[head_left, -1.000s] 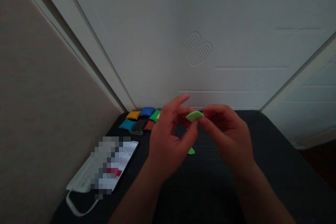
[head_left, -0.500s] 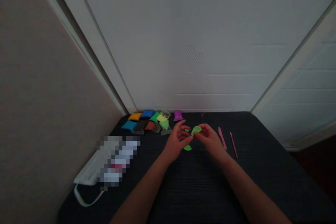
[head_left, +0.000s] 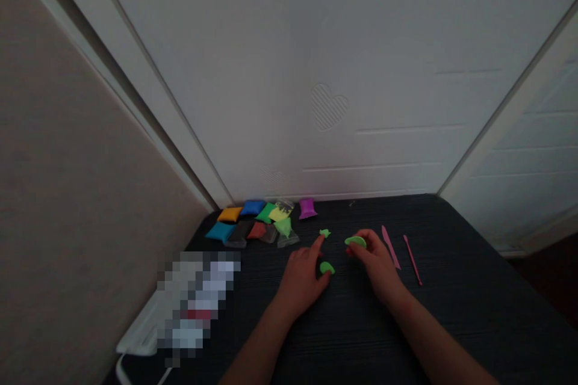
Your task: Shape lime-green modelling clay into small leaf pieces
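Observation:
My right hand (head_left: pixel 376 260) pinches a flat green clay piece (head_left: pixel 356 242) just above the dark table (head_left: pixel 451 289). My left hand (head_left: pixel 303 272) rests low on the table with its index finger stretched toward a small green clay scrap (head_left: pixel 324 233). A second green clay piece (head_left: pixel 327 267) lies right beside my left thumb. My left hand holds nothing that I can see.
Several coloured clay packets (head_left: pixel 253 219) and a purple one (head_left: pixel 307 208) lie at the back left by the white wall. Two pink modelling tools (head_left: pixel 390 246) (head_left: pixel 412 260) lie right of my right hand. A white pouch with paper (head_left: pixel 180 307) sits at the front left.
My hands came down from near my face to the table and parted. The right hand kept the green piece; the left let go and points forward.

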Demonstrator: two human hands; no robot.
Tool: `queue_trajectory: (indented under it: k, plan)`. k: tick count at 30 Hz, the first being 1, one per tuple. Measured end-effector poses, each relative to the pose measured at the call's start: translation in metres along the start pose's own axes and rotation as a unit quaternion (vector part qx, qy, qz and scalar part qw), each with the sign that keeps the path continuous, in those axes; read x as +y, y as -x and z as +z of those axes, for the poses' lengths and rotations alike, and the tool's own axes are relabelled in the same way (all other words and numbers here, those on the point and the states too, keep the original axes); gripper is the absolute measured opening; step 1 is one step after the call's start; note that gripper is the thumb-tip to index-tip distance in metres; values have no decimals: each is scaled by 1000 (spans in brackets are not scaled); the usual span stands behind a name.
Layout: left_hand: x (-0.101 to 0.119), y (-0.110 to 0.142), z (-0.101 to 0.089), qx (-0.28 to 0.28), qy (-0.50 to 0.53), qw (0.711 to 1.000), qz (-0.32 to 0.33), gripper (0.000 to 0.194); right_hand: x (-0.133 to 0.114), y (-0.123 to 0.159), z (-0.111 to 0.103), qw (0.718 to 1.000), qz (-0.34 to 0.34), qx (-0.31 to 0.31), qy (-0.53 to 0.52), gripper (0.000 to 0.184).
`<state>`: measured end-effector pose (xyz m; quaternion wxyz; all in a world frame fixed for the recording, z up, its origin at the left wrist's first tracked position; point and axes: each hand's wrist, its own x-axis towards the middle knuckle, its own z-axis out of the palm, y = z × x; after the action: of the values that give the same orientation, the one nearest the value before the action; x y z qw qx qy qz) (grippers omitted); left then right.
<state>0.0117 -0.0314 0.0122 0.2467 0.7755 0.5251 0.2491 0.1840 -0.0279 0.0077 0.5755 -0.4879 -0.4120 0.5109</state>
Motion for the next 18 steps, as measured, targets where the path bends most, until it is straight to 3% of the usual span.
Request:
queue_trajectory:
  k: [5,13,18]
  plan:
    - [-1,0,-1,-50,-55,997,15,63,9,-7,-5,997,43,29,-53,18]
    - [-9,-4,7,-42,119,992,-20,58,10,-6,-3,997,45,34,-54,24]
    - [-14,-7,5,-13,149,988,-49,55,12,-6,-5,999,49,9,-13,28]
